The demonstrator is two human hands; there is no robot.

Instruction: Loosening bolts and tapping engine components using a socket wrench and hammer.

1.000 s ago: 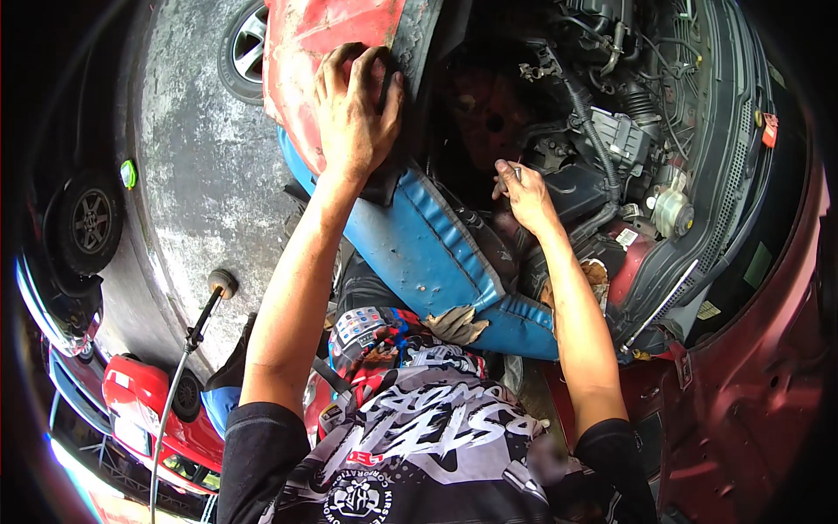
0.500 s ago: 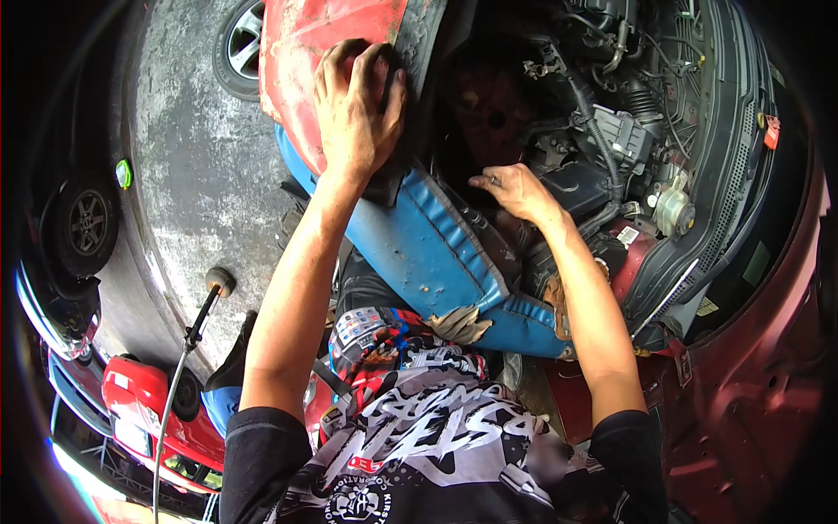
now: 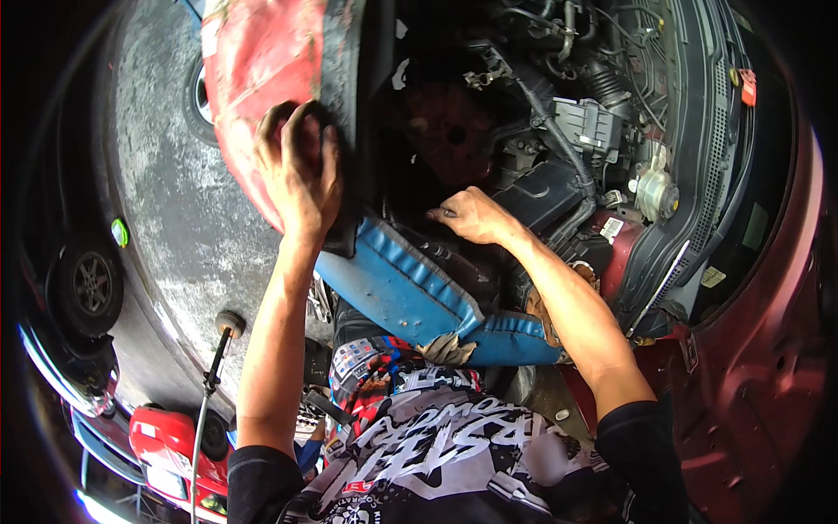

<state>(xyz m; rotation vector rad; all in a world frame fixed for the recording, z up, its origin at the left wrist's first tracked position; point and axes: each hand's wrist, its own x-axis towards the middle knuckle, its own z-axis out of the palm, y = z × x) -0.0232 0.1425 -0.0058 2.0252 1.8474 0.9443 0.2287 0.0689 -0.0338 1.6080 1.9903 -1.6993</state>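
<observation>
My left hand (image 3: 301, 170) has its fingers curled over a red bumper (image 3: 262, 87) with a black edge strip, at the front of a car. The bumper stands away from the engine bay, with a dark gap beside it. My right hand (image 3: 476, 217) is closed in a pinch over this gap, next to a black box-shaped part (image 3: 546, 196). Something small and greyish shows at its fingertips, too small to name. A blue padded cover (image 3: 393, 284), torn at its lower edge, drapes over the car's side between my forearms.
Hoses and an air-intake part (image 3: 585, 127) fill the engine bay, with a whitish fluid reservoir (image 3: 655, 194) near the windscreen. An open dark red door (image 3: 742, 393) is at the lower right. A rubber-tipped prop (image 3: 229, 325) and parked cars (image 3: 175, 445) stand at the left.
The bumper and my left hand have shifted left, away from the engine bay, and the gap looks wider. My right hand has moved slightly left and down, still closed. The whole view has shifted somewhat.
</observation>
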